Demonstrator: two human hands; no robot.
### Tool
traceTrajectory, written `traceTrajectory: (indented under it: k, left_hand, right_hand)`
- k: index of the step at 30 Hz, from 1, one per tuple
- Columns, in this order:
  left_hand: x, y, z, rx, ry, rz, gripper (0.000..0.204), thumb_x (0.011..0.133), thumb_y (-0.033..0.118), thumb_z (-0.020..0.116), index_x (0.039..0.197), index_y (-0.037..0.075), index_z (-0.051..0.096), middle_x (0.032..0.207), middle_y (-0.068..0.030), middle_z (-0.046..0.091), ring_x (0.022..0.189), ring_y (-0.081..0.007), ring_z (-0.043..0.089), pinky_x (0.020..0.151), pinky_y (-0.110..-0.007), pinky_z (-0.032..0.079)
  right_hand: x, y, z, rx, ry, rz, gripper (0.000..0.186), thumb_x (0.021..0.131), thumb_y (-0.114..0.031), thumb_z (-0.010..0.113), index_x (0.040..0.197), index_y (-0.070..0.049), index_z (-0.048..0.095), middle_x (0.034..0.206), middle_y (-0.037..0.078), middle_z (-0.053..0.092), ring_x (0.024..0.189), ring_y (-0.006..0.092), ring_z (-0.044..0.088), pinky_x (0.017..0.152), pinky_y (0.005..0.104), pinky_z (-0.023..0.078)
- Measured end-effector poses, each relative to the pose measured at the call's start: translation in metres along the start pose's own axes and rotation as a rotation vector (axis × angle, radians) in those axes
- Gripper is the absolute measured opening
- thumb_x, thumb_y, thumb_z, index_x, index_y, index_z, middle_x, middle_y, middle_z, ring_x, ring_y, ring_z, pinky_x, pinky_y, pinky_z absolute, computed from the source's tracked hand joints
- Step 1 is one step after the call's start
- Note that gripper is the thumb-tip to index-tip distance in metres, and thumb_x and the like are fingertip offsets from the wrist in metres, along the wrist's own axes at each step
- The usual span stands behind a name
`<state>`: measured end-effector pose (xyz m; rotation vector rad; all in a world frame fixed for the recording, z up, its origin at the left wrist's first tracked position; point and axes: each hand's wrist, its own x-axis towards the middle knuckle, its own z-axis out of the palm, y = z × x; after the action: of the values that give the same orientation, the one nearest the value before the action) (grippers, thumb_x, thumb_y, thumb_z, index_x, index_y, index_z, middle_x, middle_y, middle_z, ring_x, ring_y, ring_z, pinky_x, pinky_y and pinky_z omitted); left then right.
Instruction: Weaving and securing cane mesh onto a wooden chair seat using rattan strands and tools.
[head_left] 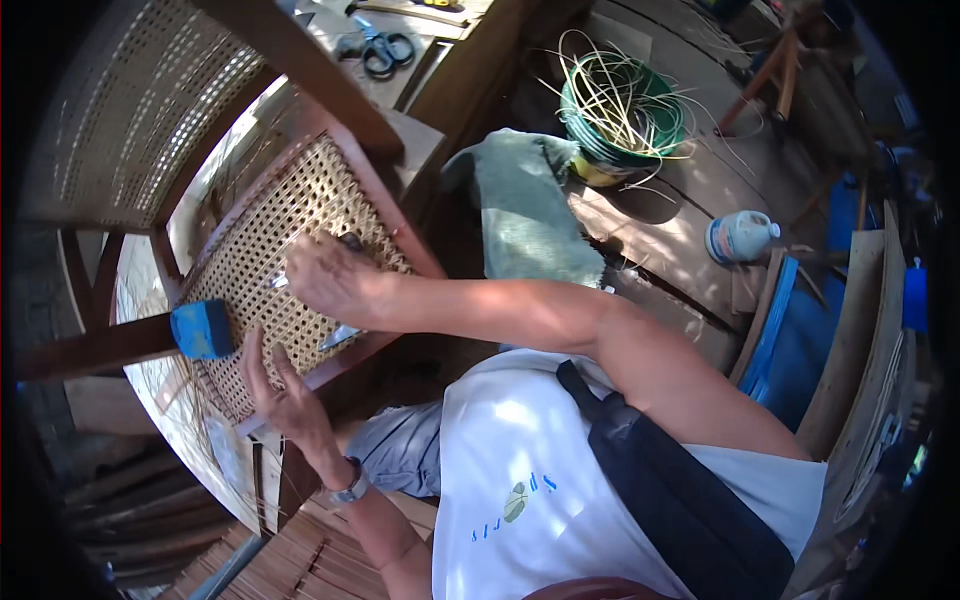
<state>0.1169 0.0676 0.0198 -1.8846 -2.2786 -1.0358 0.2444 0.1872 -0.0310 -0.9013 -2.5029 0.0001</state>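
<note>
A wooden chair frame [300, 150] with a woven cane seat [285, 215] lies tilted in front of me. My right hand [325, 275] is closed over the seat around a tool; a dark end sticks out above the fist and a bit of shiny metal below it. The fingers cover most of the tool, so its kind is hidden. With fingers stretched, my left hand [285, 400] rests at the seat's near left part. Between my hands a shiny metal piece [340, 337] lies on the cane. A blue cap-like piece [203, 330] covers a wooden chair part end.
Blue-handled scissors [383, 50] lie on a bench at the back. A green bucket [625, 110] holds loose cane strands. Nearby are a green-grey cloth [535, 205] and a white jug [742, 237]. The cane backrest [130, 110] rises at far left; boards [850, 330] stand at right.
</note>
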Motion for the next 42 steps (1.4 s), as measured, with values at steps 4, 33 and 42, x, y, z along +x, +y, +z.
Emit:
traceTrajectory:
  k: [4,33,42]
  left_hand:
    - [-0.008,0.009,0.049,-0.220,-0.150,-0.030,0.047,0.105,0.022,0.051,0.145,-0.001,0.045,0.147,-0.0184,0.049,0.138,-0.0327,0.044,0.115,-0.041,0.032]
    - [0.001,0.024,0.058,-0.113,0.064,-0.307,0.039,0.105,0.027,0.052,0.128,-0.004,0.061,0.122,-0.0146,0.066,0.115,-0.0222,0.061,0.103,-0.033,0.045]
    - [0.006,0.065,0.042,-0.248,0.095,-0.299,0.035,0.105,0.023,0.053,0.126,-0.003,0.061,0.116,-0.0152,0.068,0.109,-0.0198,0.064,0.098,-0.033,0.049]
  right_hand:
    - [-0.018,0.020,-0.028,0.230,0.104,0.020,0.035,0.080,-0.012,0.063,0.112,0.002,0.060,0.106,0.012,0.060,0.108,0.0281,0.059,0.091,0.0401,0.050]
    - [-0.402,0.500,0.069,-0.013,0.336,1.281,0.024,0.087,-0.031,0.066,0.099,-0.012,0.076,0.089,0.018,0.072,0.088,0.0360,0.070,0.081,0.0408,0.055]
    - [-0.374,0.482,-0.048,0.748,0.771,1.460,0.020,0.093,-0.020,0.067,0.104,-0.005,0.075,0.083,-0.001,0.068,0.059,0.0030,0.047,0.051,0.0205,0.039]
